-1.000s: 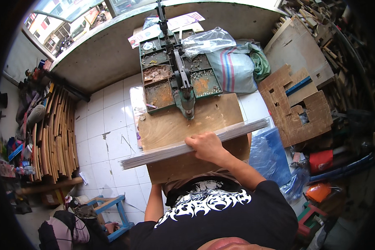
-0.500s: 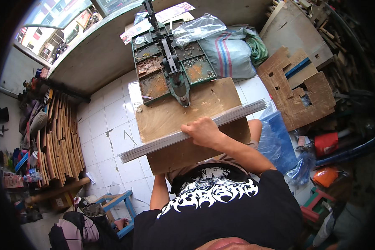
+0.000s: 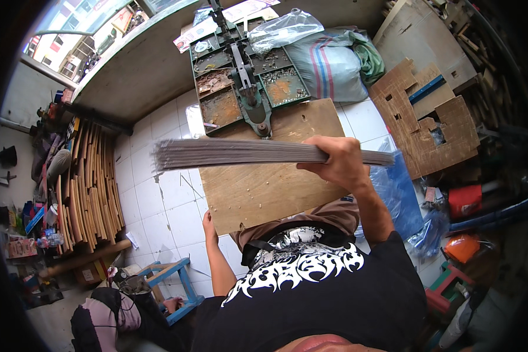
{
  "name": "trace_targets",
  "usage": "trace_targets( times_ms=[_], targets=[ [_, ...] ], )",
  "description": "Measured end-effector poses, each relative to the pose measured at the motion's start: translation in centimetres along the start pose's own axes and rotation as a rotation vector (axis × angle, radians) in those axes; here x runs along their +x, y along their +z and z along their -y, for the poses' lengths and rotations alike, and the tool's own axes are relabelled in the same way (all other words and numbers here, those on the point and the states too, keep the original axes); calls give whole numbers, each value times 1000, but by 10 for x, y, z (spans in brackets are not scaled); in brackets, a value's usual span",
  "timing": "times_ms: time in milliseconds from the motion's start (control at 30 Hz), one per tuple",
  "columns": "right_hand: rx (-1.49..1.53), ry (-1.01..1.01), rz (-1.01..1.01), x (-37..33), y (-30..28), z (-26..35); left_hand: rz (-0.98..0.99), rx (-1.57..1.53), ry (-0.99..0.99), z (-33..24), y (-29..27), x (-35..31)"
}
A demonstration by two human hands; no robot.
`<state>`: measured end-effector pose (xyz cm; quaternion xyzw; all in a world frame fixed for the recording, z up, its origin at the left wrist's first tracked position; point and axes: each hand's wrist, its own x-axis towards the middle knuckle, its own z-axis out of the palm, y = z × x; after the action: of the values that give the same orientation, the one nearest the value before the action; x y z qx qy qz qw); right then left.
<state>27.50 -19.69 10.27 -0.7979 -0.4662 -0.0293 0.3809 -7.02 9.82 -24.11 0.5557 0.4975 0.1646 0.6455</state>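
A long, thin bundle of grey sheets (image 3: 234,152), seen along its layered edges, is raised above a wooden board (image 3: 264,196). My right hand (image 3: 337,159) is closed around the bundle toward its right end, while the long left part reaches out past the board's left side. At the near left edge of the board is my left hand (image 3: 209,224); most of its fingers are hidden, so its grip cannot be made out. Small pale bits lie on the board. Just beyond it stands a dark metal lever press (image 3: 253,102) between compartments of a green tray (image 3: 222,134).
The tray holds small metal pieces. A striped sack (image 3: 328,67) and clear plastic bag (image 3: 284,32) lie beyond. Cut wooden panels (image 3: 416,117) lean at right, near blue plastic sheeting (image 3: 402,199). Wooden slats (image 3: 91,188) and a blue stool frame (image 3: 185,290) are at left.
The bundle has risen off the board and swung level, its left end moving away from me. My right hand has shifted right along it. My left hand has come up beside the board's edge.
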Motion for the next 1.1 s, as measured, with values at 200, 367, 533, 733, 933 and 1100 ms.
trace_targets(
  times_ms=[200,367,533,733,933,1100],
  targets=[
    [255,395,-277,-73,-79,-35,-363,633,180,-42,-97,-16],
    [85,640,-683,-132,-106,-50,-640,650,528,-170,-45,-44],
    [-20,861,-832,-191,-110,-96,-146,764,694,-235,99,-50],
    [61,852,-848,-188,-140,-148,-57,1143,573,-225,189,-32],
    [510,662,-783,-90,-176,-251,-55,1340,470,-232,213,-38],
    [666,713,-698,17,-124,-357,-51,1377,396,-238,219,-39]
  ],
)
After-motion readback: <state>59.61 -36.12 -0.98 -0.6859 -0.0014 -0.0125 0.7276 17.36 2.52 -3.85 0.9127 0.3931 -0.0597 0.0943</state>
